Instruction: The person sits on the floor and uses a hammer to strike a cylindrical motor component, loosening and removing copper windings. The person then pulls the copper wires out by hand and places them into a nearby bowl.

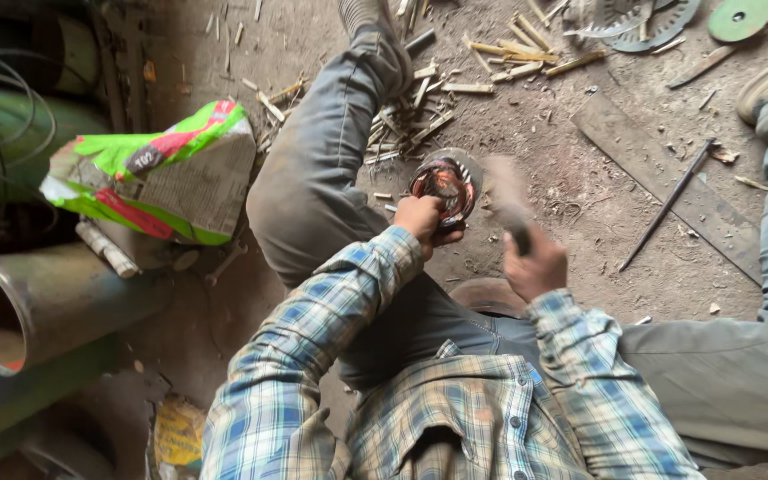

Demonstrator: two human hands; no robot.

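Down on the dirt floor point(597, 213), a person is sitting with legs spread, working between the knees; the left hand point(421, 218) is closing around the near edge of a round coil-wound part point(444, 184), reddish wire showing inside it, and seems to be pressing it to the ground so that it is not shifting under blows; the right hand point(535, 265) is gripping the handle of a hammer point(508, 203), whose head is blurring just to the right of the part, raised a little above it and apart from it; the fist is wrapping fully round the handle, as a swing needs. Beyond the part, farther from both hands, cut sticks point(420, 107) are lying scattered; a thin metal rod point(668, 204) is lying well off to the right of the hammer hand; well to the left of the holding hand a green and white sack point(162, 173) is leaning near big pipes point(37, 302).
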